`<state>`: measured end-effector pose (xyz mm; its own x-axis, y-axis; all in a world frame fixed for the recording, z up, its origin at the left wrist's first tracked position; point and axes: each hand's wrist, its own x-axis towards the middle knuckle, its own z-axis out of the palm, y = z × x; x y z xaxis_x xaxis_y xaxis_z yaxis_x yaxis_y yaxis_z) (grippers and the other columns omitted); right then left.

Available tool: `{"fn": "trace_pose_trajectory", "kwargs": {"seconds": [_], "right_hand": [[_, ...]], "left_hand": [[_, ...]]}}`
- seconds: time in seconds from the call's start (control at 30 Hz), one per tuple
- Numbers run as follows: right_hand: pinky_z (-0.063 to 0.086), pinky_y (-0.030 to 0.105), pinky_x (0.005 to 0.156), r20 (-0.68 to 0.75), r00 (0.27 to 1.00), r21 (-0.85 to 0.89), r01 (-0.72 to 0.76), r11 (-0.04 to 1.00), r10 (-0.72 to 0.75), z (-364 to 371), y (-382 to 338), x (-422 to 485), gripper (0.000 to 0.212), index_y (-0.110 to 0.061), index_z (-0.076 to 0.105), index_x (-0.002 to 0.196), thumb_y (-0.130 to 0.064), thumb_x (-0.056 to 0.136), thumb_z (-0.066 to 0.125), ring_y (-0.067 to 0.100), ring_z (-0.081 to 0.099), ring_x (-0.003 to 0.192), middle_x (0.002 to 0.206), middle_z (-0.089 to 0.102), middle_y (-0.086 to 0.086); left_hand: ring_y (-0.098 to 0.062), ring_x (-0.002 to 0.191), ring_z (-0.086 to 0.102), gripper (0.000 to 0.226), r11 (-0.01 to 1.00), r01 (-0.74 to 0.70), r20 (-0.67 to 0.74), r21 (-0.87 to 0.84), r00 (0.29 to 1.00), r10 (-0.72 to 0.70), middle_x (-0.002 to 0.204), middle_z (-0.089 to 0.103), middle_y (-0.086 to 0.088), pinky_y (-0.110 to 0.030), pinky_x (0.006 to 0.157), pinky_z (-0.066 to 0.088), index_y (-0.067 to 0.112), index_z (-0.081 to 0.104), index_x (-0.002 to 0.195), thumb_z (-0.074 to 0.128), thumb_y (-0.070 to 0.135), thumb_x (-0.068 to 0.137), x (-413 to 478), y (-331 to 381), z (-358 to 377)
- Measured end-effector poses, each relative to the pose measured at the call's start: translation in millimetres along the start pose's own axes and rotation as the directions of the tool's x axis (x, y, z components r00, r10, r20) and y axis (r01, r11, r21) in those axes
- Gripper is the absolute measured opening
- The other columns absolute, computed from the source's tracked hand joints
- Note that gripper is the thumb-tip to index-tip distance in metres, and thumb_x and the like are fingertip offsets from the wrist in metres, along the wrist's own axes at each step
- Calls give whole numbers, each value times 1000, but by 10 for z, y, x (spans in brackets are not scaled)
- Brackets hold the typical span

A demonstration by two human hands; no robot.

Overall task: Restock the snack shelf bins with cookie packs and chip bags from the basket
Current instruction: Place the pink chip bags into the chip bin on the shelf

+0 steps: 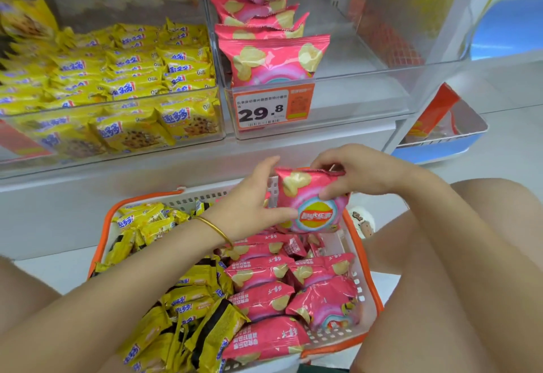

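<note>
I hold one pink chip bag (pixel 308 196) upright above the basket (pixel 371 281). My left hand (pixel 252 199) grips its left edge and my right hand (pixel 358 171) pinches its top right corner. The white, orange-rimmed basket on the floor holds yellow cookie packs (pixel 182 299) on its left side and several pink chip bags (pixel 293 293) on its right. On the shelf, a clear bin (pixel 352 99) has a row of pink chip bags (pixel 273 58) along its left side. The clear bin to the left (pixel 117 137) is packed with yellow cookie packs (pixel 132 78).
An orange price tag reading 29.8 (pixel 271 108) is fixed on the chip bin's front. The chip bin's right part is bare. A blue and white tray (pixel 440 137) with an orange packet stands at the far right. My bare knees flank the basket.
</note>
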<state>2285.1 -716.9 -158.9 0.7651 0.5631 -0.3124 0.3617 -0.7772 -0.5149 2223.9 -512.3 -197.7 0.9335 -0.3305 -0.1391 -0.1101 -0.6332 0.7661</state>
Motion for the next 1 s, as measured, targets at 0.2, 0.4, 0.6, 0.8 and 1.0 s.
{"fn": "trace_pose_trajectory", "kwargs": {"seconds": [0.2, 0.4, 0.6, 0.8, 1.0], "right_hand": [[54, 19, 73, -394, 917, 695, 259, 671, 55, -462, -212, -314, 47, -12, 56, 118, -9, 76, 76, 4, 63, 78, 96, 66, 4], [53, 22, 56, -462, 886, 768, 383, 513, 31, -925, -322, -305, 36, -12, 61, 102, -10, 70, 77, 14, 67, 74, 87, 70, 2], [57, 40, 79, -631, 663, 653, 173, 737, 403, -1653, 231, 499, 83, -8, 63, 107, -47, 39, 91, 23, 69, 90, 100, 71, 8], [45, 32, 91, -569, 745, 403, -117, 908, 348, -1767, 429, 1408, 65, -2, 54, 124, -23, 70, 83, 27, 59, 110, 120, 62, 14], [44, 30, 97, -579, 740, 482, -30, 876, 343, -1734, 546, 2019, 75, 3, 39, 127, -9, 68, 83, 21, 52, 112, 121, 52, 10]], "left_hand": [[5, 95, 58, 47, 972, -182, -330, -145, 936, 126, 105, 59, 10, -19, 85, 48, 27, 44, 105, 78, 20, 73, 79, 657, -414], [2, 94, 59, 42, 941, -311, -486, -134, 848, 211, 104, 60, 10, -22, 89, 49, 23, 45, 108, 75, 21, 78, 512, 1400, -909], [-33, 115, 48, 60, 944, 24, -530, 328, 832, 163, 117, 55, -21, -35, 96, 35, -2, 53, 118, 43, 45, 82, 1176, 1309, -1241], [-34, 131, 35, 57, 728, 276, -370, 627, 929, -33, 142, 39, -17, -42, 107, 29, 11, 45, 133, 32, 51, 94, 1748, 1057, -1396], [-23, 146, -3, 67, 660, 343, -267, 668, 939, -217, 159, 1, -6, -45, 116, 2, 28, 3, 151, 20, 60, 94, 1993, 882, -1511]]}}
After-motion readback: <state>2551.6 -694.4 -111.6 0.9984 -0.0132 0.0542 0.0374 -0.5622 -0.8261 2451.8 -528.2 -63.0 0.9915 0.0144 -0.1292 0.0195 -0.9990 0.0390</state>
